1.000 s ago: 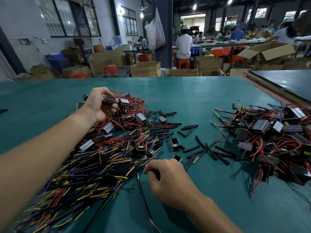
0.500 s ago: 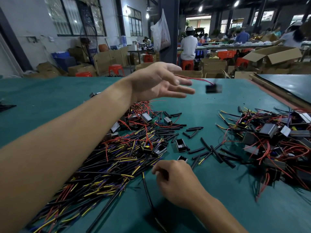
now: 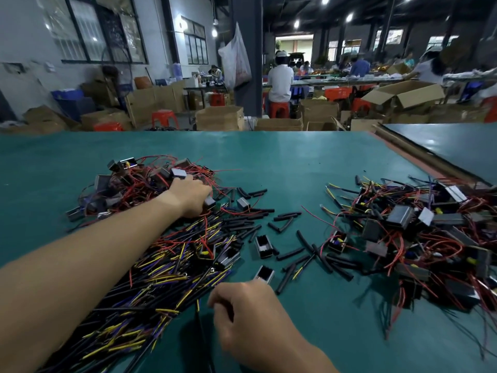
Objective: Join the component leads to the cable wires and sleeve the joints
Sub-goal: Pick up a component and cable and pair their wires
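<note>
Fingers of the left hand (image 3: 191,196) curl down into the left heap of components (image 3: 150,184), apparently closing on a small grey block, though the grip is hidden. Half a second ago this hand was raised and open above the table, flinging a component rightward. Curled into a loose fist, the right hand (image 3: 247,316) rests near a black cable (image 3: 200,327); whether it pinches it I cannot tell. Cable wires (image 3: 150,278) fan from near-left toward far-right. Black sleeves (image 3: 304,246) lie scattered on the green table (image 3: 295,162) between this heap and the right pile (image 3: 419,232)
</note>
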